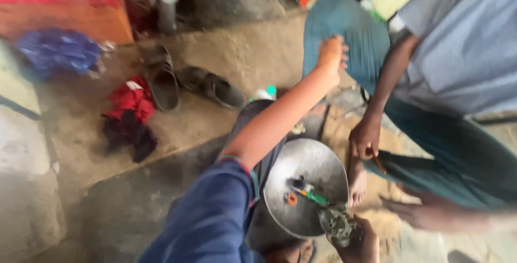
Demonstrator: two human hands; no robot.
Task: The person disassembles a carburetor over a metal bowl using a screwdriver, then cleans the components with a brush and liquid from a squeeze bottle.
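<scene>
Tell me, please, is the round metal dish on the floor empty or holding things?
Holding things: the metal dish lies open side up with a green-handled tool and a small orange ring inside, though most of its surface is bare.

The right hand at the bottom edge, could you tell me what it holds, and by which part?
The right hand cups a grimy grey metal part from below, beside the metal bowl.

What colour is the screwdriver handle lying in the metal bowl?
Green, seen in the head view: the screwdriver lies in the metal bowl.
</scene>
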